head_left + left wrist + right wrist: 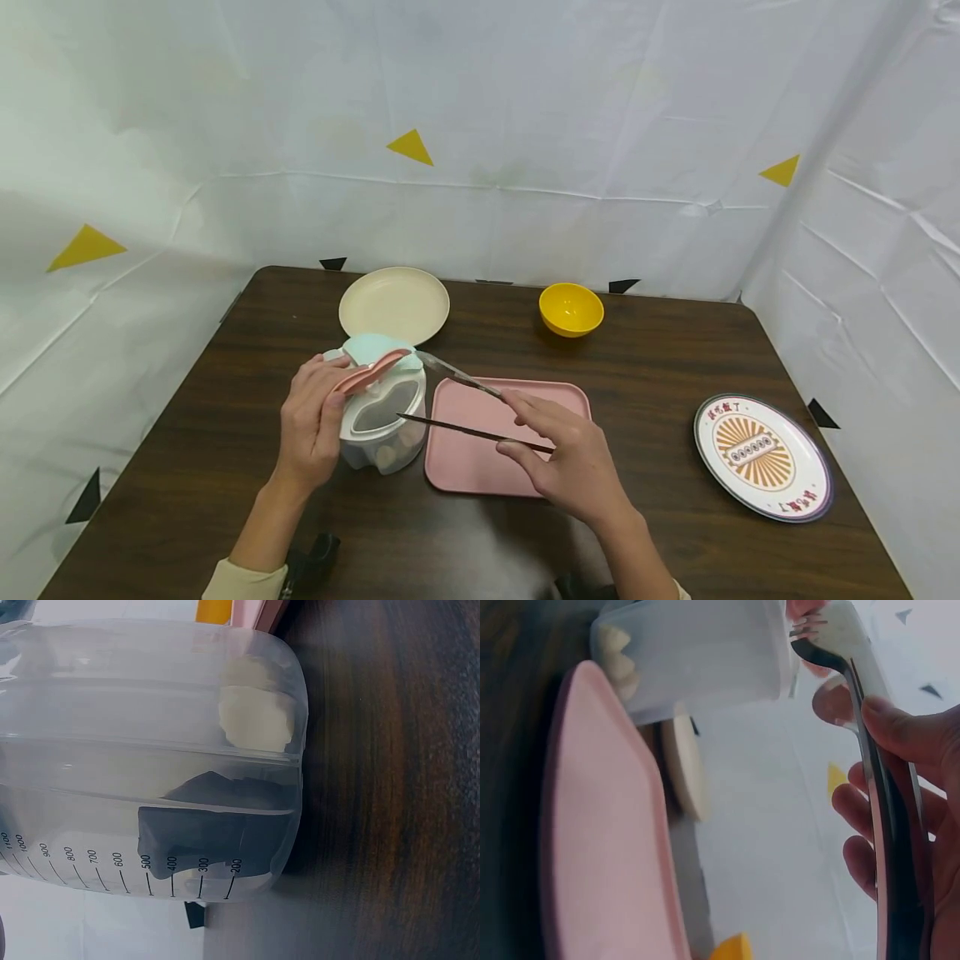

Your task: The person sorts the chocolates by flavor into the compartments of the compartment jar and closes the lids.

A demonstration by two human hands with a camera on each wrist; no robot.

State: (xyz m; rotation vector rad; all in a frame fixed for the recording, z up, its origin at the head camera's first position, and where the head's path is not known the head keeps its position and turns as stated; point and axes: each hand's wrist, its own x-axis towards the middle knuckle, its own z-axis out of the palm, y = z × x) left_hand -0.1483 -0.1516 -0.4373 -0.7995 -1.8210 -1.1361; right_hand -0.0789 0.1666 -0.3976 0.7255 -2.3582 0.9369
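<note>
A clear multi-compartment food container (384, 450) with measuring marks stands on the table. Its lid has a mint flap (378, 345), a flap with a grey window (386, 406) and a raised pink flap (372, 373). My left hand (309, 421) pinches the pink flap between thumb and fingers. My right hand (573, 454) holds spread metal tongs (870, 761); one tip has fork tines, the other looks spoon-like. The tips are above and beside the lid, with nothing between them. Pale pieces (256, 718) and dark flat pieces (214, 832) lie in separate compartments.
A pink tray (480, 475) lies right of the container. Behind are a cream plate (393, 307) and a yellow bowl (572, 310). A patterned white plate (763, 458) lies at the right. White sheeting (495, 100) surrounds the dark wooden table (652, 358).
</note>
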